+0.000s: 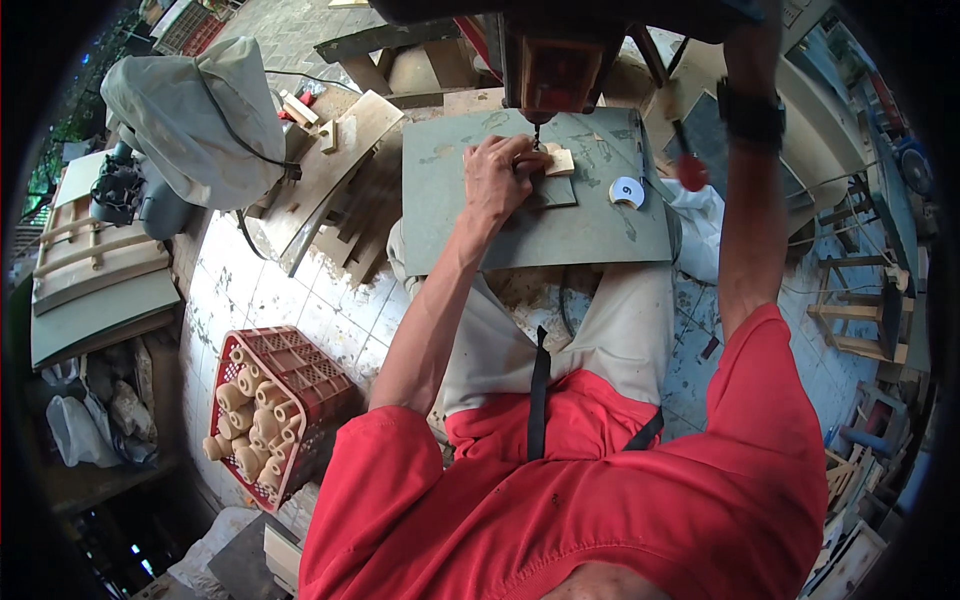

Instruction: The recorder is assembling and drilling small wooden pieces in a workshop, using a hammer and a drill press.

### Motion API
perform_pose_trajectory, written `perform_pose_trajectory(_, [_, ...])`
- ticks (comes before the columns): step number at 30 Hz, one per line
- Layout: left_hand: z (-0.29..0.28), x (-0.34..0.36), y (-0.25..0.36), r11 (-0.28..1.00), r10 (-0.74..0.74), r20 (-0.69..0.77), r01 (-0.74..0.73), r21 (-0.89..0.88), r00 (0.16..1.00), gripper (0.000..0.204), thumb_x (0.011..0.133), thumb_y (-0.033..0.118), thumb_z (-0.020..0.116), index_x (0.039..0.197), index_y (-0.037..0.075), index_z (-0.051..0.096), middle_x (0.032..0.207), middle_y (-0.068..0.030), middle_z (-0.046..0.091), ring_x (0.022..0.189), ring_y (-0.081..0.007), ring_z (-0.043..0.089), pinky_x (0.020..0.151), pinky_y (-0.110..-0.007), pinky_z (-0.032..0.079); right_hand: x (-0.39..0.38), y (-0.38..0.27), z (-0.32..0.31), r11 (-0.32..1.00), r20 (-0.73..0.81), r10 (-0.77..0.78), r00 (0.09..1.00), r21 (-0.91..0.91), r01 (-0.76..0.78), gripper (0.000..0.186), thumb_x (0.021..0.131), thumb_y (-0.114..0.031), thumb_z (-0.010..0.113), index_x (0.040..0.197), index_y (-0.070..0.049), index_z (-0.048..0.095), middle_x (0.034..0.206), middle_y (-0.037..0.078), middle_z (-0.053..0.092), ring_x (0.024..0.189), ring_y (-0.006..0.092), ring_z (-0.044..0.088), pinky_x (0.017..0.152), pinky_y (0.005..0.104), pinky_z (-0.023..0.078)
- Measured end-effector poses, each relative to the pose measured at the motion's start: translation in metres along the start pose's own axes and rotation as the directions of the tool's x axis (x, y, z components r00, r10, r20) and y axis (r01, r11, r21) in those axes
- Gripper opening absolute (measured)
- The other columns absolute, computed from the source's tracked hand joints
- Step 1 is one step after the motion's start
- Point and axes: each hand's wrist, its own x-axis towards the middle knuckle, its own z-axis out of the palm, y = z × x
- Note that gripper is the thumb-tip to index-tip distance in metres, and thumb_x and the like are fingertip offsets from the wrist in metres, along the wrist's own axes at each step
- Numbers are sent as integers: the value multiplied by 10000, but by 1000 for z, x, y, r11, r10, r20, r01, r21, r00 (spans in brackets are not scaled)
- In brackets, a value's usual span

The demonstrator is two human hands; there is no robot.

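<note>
My left hand (497, 172) is closed on a small pale wooden block (557, 161) beneath the bit (536, 133) of a drill press (560, 65). The block sits on a thin dark board (553, 197) on the grey work surface (450, 235). My right arm, with a dark wristband, reaches up to the top edge, where my right hand (750, 48) is beside the machine, its fingers out of clear sight. A red lever knob (692, 172) hangs left of that forearm. A round white labelled disc (627, 191) lies on the work surface right of the block.
A red plastic crate (315, 365) of turned wooden pieces stands at lower left on the tiled floor. Loose boards (345, 200) and a cloth-covered machine (190, 120) are at upper left, stacked panels (100, 310) further left. Wooden stools (855, 320) and clutter line the right side.
</note>
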Motion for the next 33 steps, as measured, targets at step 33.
perform_pose_trajectory(33, [-56, -100, 18, 997, -59, -94, 54, -49, 994, 242, 649, 218, 833, 824, 99, 716, 955, -45, 620, 1022, -272, 529, 923, -454, 381, -234, -100, 12, 765, 255, 614, 747, -426, -483, 218, 809, -14, 699, 1022, -20, 651, 922, 88, 658, 799, 208, 659, 693, 300, 525])
